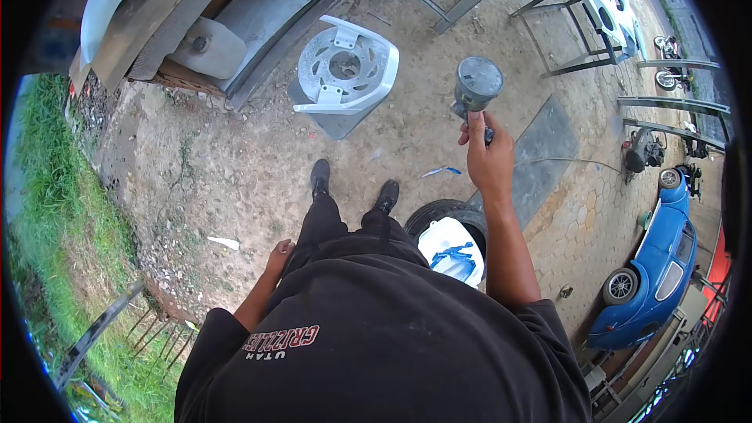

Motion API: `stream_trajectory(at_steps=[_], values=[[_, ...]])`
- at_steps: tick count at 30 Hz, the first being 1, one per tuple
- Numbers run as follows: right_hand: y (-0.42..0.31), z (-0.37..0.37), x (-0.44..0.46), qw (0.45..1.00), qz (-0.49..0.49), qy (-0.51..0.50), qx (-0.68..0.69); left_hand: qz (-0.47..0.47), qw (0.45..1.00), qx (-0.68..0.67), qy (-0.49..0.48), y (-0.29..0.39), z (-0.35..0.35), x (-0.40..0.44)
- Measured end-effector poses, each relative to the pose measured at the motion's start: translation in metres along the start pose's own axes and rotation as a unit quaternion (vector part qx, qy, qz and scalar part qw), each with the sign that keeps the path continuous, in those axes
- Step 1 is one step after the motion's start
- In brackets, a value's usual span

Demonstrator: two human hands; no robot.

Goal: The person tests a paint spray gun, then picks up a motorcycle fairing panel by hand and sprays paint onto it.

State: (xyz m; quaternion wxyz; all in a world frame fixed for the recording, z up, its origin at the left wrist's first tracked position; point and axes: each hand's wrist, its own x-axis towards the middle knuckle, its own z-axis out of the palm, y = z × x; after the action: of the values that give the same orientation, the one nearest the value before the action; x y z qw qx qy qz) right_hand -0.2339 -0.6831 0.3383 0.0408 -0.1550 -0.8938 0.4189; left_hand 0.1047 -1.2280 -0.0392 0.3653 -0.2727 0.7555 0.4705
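Note:
My right hand (490, 153) is wrapped round the handle of a paint spray gun (479, 82), its round cup uppermost. A thin hose (568, 160) runs off to the right from near the gun's handle. Ahead of my feet, a pale U-shaped part (381, 86), like a motorcycle grab rail, rests on a round stand top with cut-out slots (316, 78). The gun is held to the right of this part, apart from it. Beside my left thigh hangs my left hand (280, 256), fingers curled in, with nothing visible in them.
A tire (427, 215) with a white container (446, 235) lies by my right leg. Wooden box and panels (258, 23) stand front left. Metal tables (470, 4) and a frame stand (580, 27) are ahead right. A blue car (650, 266) is parked at the right.

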Motion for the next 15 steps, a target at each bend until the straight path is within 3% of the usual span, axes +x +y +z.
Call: stream_trajectory(at_steps=[9,11,15], values=[[0.013,-0.02,-0.023,0.98,-0.046,-0.19,-0.035,0.017,0.999,0.016,0.024,0.043,0.034,-0.013],[0.016,-0.024,-0.025,0.974,-0.074,-0.206,-0.065,0.025,0.999,0.017,0.028,0.05,0.045,-0.015],[0.031,-0.026,-0.016,0.985,-0.105,-0.123,-0.066,0.029,0.999,0.009,0.034,0.053,0.069,-0.016]])
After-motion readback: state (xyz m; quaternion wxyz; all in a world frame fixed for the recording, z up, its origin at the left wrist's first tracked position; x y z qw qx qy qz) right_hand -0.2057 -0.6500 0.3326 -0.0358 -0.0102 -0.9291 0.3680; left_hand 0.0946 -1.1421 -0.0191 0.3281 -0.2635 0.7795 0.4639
